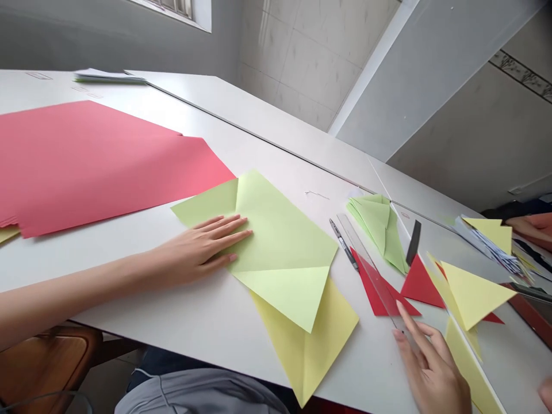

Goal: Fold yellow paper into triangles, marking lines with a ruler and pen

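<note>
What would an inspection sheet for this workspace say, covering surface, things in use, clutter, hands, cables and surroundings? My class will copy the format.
Surface: white table, with dark seam lines.
Things in use: creased light green sheet, overlapping a creased yellow sheet; clear ruler crossing a red paper piece.
Clutter: pen beside the ruler; large pinkish-red sheet; folded green papers; paper stack.
Hands: left hand flat on the light green sheet; right hand at the ruler's near end, grip unclear.
Cables: nothing seen.
Surroundings: wooden chair; gray wall; window, partly in view.
</note>
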### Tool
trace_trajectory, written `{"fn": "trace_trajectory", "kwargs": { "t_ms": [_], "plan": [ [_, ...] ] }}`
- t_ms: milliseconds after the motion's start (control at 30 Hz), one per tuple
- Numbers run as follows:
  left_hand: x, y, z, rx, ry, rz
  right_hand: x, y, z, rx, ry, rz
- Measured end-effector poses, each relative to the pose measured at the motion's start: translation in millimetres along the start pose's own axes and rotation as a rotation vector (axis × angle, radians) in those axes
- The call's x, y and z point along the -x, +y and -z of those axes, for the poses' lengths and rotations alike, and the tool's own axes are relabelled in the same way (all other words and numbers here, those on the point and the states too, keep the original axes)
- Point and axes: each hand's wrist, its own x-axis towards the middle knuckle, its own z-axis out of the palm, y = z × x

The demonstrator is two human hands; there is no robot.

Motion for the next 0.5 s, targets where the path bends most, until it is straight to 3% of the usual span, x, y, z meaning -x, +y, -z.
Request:
{"fn": "trace_trajectory", "kwargs": {
  "t_ms": [100, 200, 267, 433, 500],
  "plan": [
    [2, 1, 2.2, 0.009, -0.002, -0.004, -3, 3, -5, 0.179, -0.02, -0.035],
    [2, 1, 0.6, 0.025, 0.003, -0.004, -12, -3, -5, 0.284, 0.109, 0.14],
    [2, 0, -1.4, 0.032, 0.008, -0.006, -21, -19, -4, 0.23, 0.173, 0.295],
    [2, 1, -1.5, 0.047, 0.021, 0.004, -52, -83, -13, -0.219, -0.225, 0.639],
    [2, 3, 0.5, 0.058, 0.033, 0.015, -71, -104, -24, -0.476, -0.328, 0.53]
  ]
}}
